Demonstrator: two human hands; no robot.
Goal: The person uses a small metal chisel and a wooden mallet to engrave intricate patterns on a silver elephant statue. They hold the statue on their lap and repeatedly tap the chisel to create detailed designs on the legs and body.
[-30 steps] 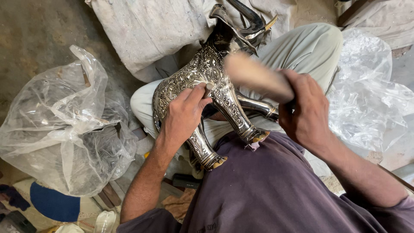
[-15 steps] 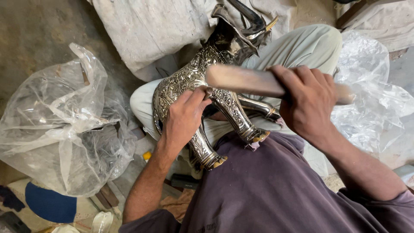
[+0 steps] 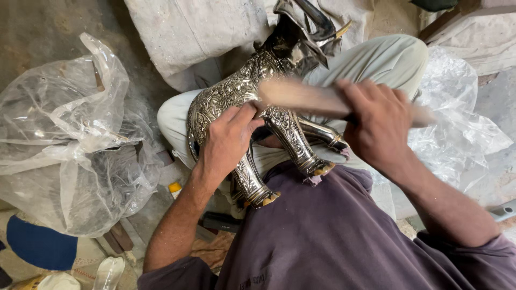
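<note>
While the embossed metal animal figure (image 3: 242, 102) lies across the person's lap w/ its legs pointing toward the torso, the left hand (image 3: 228, 142) presses flat on its flank, fingers curled over the body edge near a foreleg: closed on the figure, steadying it. Right hand (image 3: 379, 126) is wrapped tight round a pale wooden tool (image 3: 301, 96), prob. a brush or mallet handle; it's motion-blurred, so can't tell which. Its blurred end sits over the figure's shoulder area.

Handling, as a judgement: the figure looks like stiff sheet or cast metal, likely weighty, w/ a silvery relief surface that gives decent purchase but could scratch or dent. Dark horns (image 3: 317, 24) and thin legs w/ brass-coloured hooves (image 3: 322, 169) look like the weak spots, so best held by the barrel of the body, as now, not by legs or horns.

Packaging etc.: a big crumpled clear plastic bag (image 3: 70, 139) lies on the floor to the left, another clear plastic sheet (image 3: 457, 129) to the right past the knee. A grey-white cloth sack (image 3: 193, 32) lies ahead, behind the figure. A small yellow cap (image 3: 174, 188) shows by the left forearm. Bottom left there's a blue and white fabric piece (image 3: 40, 249). No readable labels or signs visible.
</note>
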